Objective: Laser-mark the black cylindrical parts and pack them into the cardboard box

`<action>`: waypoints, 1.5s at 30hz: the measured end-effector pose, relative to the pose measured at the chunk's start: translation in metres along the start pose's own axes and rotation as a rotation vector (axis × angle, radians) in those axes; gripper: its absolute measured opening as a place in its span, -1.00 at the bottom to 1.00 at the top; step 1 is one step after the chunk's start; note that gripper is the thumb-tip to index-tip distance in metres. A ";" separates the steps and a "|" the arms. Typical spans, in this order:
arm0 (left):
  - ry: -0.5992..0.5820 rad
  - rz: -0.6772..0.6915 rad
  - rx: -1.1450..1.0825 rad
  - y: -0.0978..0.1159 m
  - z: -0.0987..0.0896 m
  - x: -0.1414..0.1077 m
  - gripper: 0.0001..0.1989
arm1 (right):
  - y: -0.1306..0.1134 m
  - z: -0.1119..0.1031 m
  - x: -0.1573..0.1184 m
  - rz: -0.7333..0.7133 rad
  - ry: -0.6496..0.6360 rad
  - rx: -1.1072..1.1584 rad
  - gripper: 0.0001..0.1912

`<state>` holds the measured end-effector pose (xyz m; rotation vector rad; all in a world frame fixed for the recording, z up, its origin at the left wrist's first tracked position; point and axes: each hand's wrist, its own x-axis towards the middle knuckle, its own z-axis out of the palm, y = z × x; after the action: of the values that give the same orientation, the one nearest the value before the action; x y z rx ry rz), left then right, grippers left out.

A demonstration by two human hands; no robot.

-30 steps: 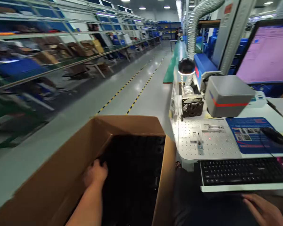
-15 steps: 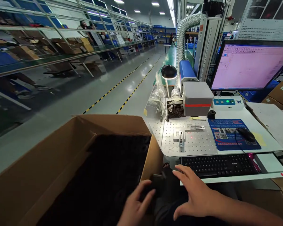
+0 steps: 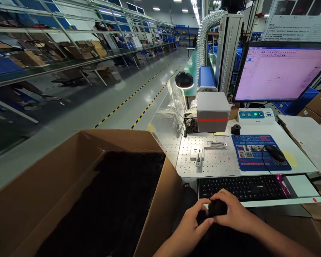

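In front of the keyboard (image 3: 240, 188), my left hand (image 3: 191, 226) and my right hand (image 3: 234, 214) meet with their fingers curled. Between them is a small, rounded black part (image 3: 218, 208), gripped by both. Dark material also shows inside the left fingers; whether it is one piece or two, I cannot tell. To the left stands an open cardboard box (image 3: 160, 192), with a mass of black items (image 3: 117, 200) in it too dark to tell apart.
Beyond the keyboard lies a perforated metal plate (image 3: 219, 162) with small clamps (image 3: 199, 157) under a grey machine head (image 3: 213, 112). A mouse (image 3: 275, 152) rests on a blue mat (image 3: 246, 164). Behind are a monitor (image 3: 280, 75) and a small black cylinder (image 3: 235, 129).
My left hand has moved right and up from beside the box's edge, carrying a dark part. My right hand has gone from spread to curled around the part. The view has shifted slightly.
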<state>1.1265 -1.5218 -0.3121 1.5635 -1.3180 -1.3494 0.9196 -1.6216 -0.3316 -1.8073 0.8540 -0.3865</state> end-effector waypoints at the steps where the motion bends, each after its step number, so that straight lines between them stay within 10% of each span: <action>1: 0.032 -0.013 -0.046 -0.006 -0.004 -0.001 -0.53 | 0.004 -0.006 0.005 0.005 0.037 -0.005 -0.46; 8: 0.948 -0.132 -0.393 -0.061 -0.069 -0.015 -0.35 | 0.031 -0.062 0.101 -0.064 0.323 -0.052 -0.31; 13: 1.496 -0.175 -0.496 -0.105 -0.101 -0.030 -0.58 | 0.036 -0.082 0.168 -0.067 0.227 -0.110 -0.33; 23: 1.618 -0.143 -0.425 -0.152 -0.088 -0.038 -0.63 | 0.052 -0.076 0.189 -0.055 0.348 -0.290 -0.16; 30: 1.567 -0.120 -0.379 -0.162 -0.090 -0.033 -0.58 | 0.051 -0.063 0.194 -0.047 0.415 -0.274 -0.46; 45: 1.568 -0.145 -0.425 -0.170 -0.090 -0.033 -0.60 | 0.056 -0.050 0.186 0.021 0.569 -0.399 -0.27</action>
<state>1.2592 -1.4565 -0.4405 1.6761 0.0621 -0.1192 0.9966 -1.7982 -0.3875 -2.0829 1.4203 -0.7833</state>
